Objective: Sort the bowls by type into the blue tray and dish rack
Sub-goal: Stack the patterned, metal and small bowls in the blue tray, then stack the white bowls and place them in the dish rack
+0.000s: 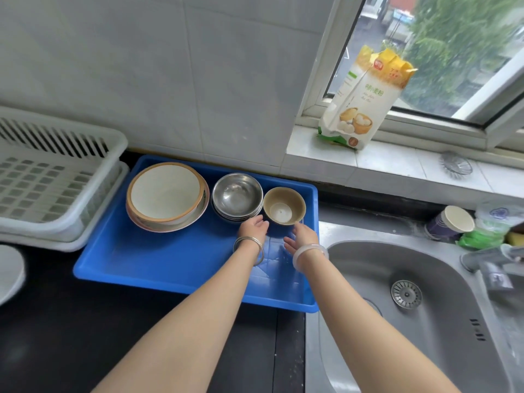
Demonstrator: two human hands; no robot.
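A blue tray (pixel 158 262) lies on the dark counter. Along its far side stand a stack of large cream bowls with tan rims (pixel 166 194), a stack of steel bowls (pixel 237 195) and a small tan bowl (pixel 284 205). My left hand (pixel 253 228) hovers just in front of the steel stack, fingers apart, holding nothing. My right hand (pixel 302 237) is open just below the small tan bowl, close to its near rim. The white dish rack (pixel 56 177) stands to the left of the tray with nothing visible in it.
A steel sink (pixel 411 321) with a drain strainer lies to the right. On the window sill stands a flour bag (pixel 360 100). Paper cups (pixel 450 225) and green packaging sit behind the sink. A white plate edge (pixel 10 273) shows at far left.
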